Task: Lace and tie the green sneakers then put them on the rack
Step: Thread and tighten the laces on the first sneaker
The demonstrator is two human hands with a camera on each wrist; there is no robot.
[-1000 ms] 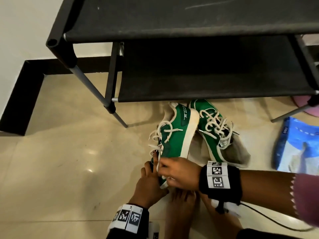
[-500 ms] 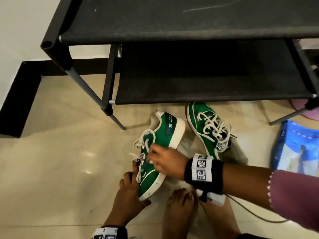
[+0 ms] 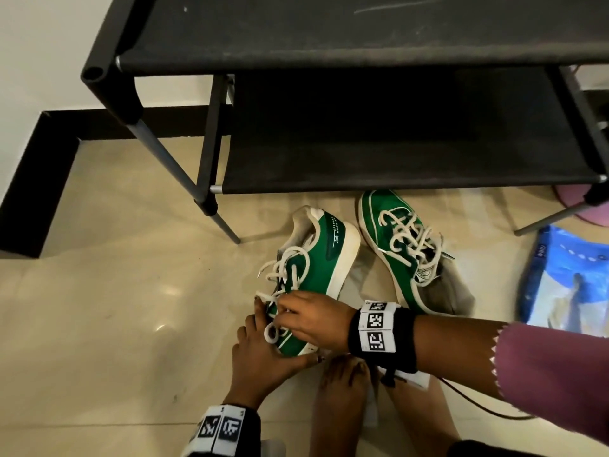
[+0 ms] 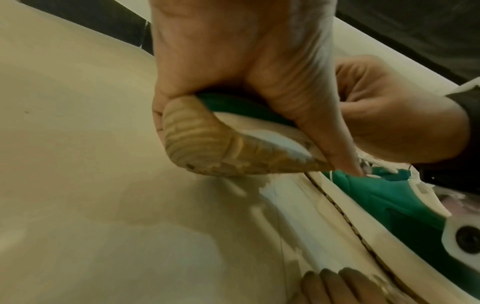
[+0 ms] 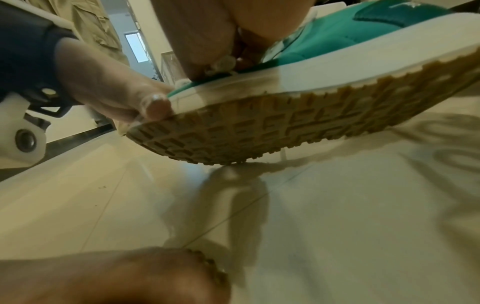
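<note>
The near green sneaker (image 3: 318,258) lies tipped on its side on the floor, toe toward me, with loose white laces (image 3: 286,267). My left hand (image 3: 263,343) grips its toe, thumb along the white sole edge (image 4: 335,152). My right hand (image 3: 308,316) rests over the front eyelets and pinches a lace (image 5: 224,61). Its tan tread (image 5: 285,127) is lifted off the tiles at the toe. The second green sneaker (image 3: 395,252) stands on the floor to the right, loosely laced. The black rack (image 3: 362,143) stands just behind both.
The rack's lower shelf (image 3: 395,166) and top shelf (image 3: 329,31) hold nothing in view. The rack's grey front leg (image 3: 227,229) stands left of the near sneaker. A blue bag (image 3: 566,278) lies at the right. My bare feet (image 3: 342,400) are beneath my hands. Glossy beige tiles stretch left.
The near sneaker has come away from the second one, shifting left and toward me. My right hand has moved up from the toe onto the front laces.
</note>
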